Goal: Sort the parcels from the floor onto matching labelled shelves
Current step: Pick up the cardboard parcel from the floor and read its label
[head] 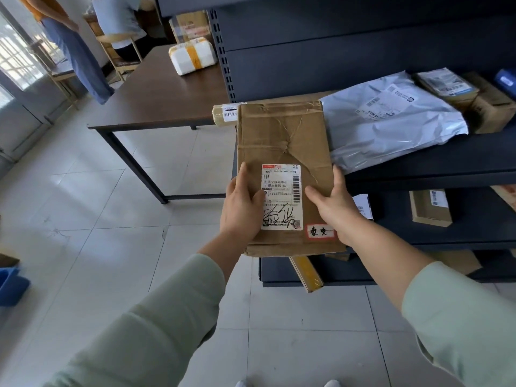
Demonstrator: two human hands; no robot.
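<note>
A flat brown cardboard parcel (282, 141) with a white shipping label and a small red-framed handwritten tag is held in both hands. My left hand (241, 208) grips its near left edge, thumb on the label. My right hand (335, 202) grips its near right edge. The parcel's far end reaches over the left end of the dark shelf (446, 163), beside a grey plastic mailer (391, 121). A taped tube-like parcel (224, 114) lies just behind it on the left.
More boxes (485, 107) sit further right on the same shelf. Lower shelves hold small cartons (430, 208) and a long yellow-taped box (305, 270). A brown table (156, 99) with a white parcel (192, 55) stands left. Two people are at the back left. A blue bin (11, 286) is at the left edge.
</note>
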